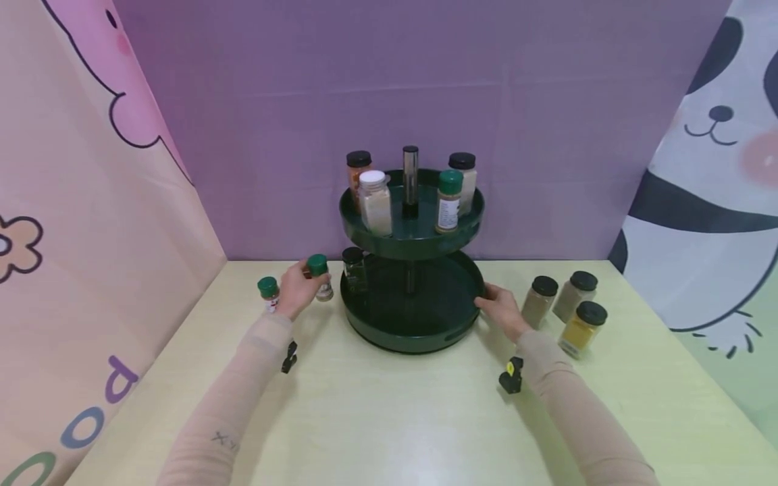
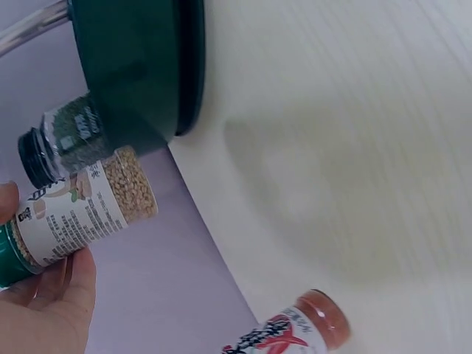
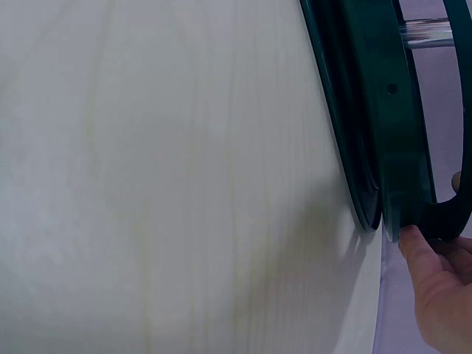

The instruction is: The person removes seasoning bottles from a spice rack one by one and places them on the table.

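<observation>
At the left of a two-tiered stand, head view: the left hand (image 1: 296, 291) pinches a jar of pale grains (image 1: 325, 293) by its capped end, just outside the lower tray (image 1: 413, 341). A jar of green flakes (image 1: 355, 273) stands inside that tray's left edge, close to the held jar; a careless swing between the two would probably tip the former. The right hand (image 1: 501, 308) grips the opposite rim; a sharp tug there could turn or jolt the stand and unsettle the four jars (image 1: 377, 208) on the upper tray (image 1: 413, 250). Three black-capped jars (image 1: 539, 304) stand beyond the right wrist, where a backward elbow might catch them. The left wrist partly covers a red-labelled jar (image 1: 269, 289), and the upper tray shades the lower one's rear floor.

Left wrist view: fingers and thumb close near the green cap, leaving the base free and apparently off the table (image 2: 354, 184); so high a hold may let the jar tilt. The frame cuts off the thumb and the red-labelled jar's top; small print is illegible.

Right wrist view: fingertips pinch the lower tray's rim from both sides. The rim hides part of them, and how firmly they press I cannot tell.
</observation>
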A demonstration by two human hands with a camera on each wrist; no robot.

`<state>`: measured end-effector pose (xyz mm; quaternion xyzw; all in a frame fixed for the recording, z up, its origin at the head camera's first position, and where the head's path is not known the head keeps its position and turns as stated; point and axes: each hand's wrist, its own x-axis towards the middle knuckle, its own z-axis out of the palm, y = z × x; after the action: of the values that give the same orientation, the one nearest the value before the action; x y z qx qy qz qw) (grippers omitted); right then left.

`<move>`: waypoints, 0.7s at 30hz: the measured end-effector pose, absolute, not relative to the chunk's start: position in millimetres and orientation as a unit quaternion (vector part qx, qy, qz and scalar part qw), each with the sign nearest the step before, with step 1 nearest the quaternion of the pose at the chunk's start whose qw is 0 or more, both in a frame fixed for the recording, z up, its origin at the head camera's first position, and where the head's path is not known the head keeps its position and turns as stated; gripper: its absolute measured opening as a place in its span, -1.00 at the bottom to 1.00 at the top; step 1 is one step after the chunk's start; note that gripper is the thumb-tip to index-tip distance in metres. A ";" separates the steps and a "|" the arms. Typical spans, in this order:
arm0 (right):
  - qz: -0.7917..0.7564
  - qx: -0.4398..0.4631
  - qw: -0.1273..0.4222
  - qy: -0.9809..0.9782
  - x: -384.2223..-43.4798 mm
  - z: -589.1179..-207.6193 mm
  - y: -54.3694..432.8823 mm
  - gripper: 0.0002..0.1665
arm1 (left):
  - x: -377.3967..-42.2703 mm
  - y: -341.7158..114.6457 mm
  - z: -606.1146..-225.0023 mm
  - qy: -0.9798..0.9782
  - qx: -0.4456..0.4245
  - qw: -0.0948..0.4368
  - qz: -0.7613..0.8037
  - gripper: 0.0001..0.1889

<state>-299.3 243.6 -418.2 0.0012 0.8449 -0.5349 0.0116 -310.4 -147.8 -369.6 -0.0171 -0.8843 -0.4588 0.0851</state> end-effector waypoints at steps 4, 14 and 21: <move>-0.536 0.002 0.011 0.844 -299.0 -418.9 244.5 -0.37 | -314.9 -152.0 -375.6 -0.887 -0.005 0.085 -0.454 -0.54; -0.531 0.002 0.006 0.847 -298.3 -418.0 244.4 -0.38 | -321.1 -160.1 -390.4 -0.898 0.029 0.088 -0.430 -0.51; -0.541 -0.020 -0.013 0.841 -297.5 -422.3 246.6 -0.34 | -325.3 -164.8 -396.5 -0.900 0.046 0.077 -0.427 -0.50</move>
<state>-297.5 246.6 -422.3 -0.0203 0.8407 -0.5410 -0.0131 -325.3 -164.8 -396.5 0.0459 -0.8999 -0.4267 0.0770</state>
